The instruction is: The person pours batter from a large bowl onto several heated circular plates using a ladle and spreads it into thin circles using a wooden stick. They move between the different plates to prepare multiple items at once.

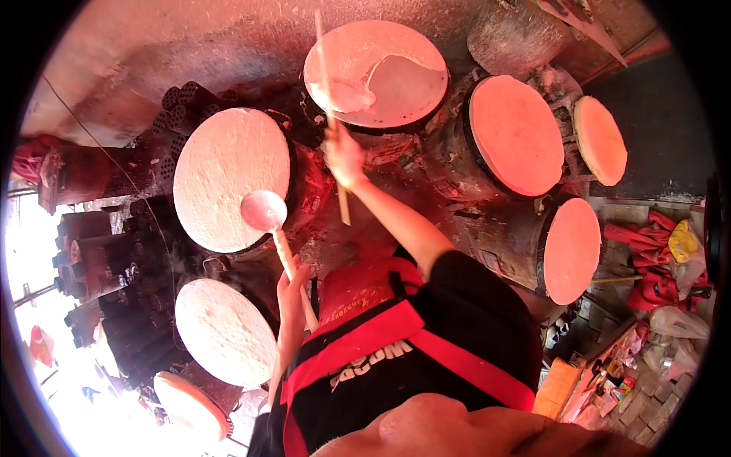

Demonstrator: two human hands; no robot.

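My left hand point(290, 283) is closed round the long handle of a ladle point(263, 211). The ladle's round bowl hangs over the left round griddle point(216, 179), which carries a pale, rough-surfaced layer. My right hand point(346, 160) grips a long thin wooden stick point(326, 72) near its lower part. That stick crosses above the far middle griddle point(415, 91). Pale batter point(373, 38) covers the left and far side of this griddle, while its right near part shows bare. Beside the stick is a thicker pale patch; I cannot tell whether it is batter or a blade.
More round griddles with pale discs stand at right point(516, 137), point(571, 251) and far right point(600, 140). Two others are at near left point(226, 332), point(190, 404). Honeycomb coal briquettes point(186, 110) and dark cylinders point(106, 259) are stacked left. Red bags point(655, 251) and an orange box point(557, 387) lie right.
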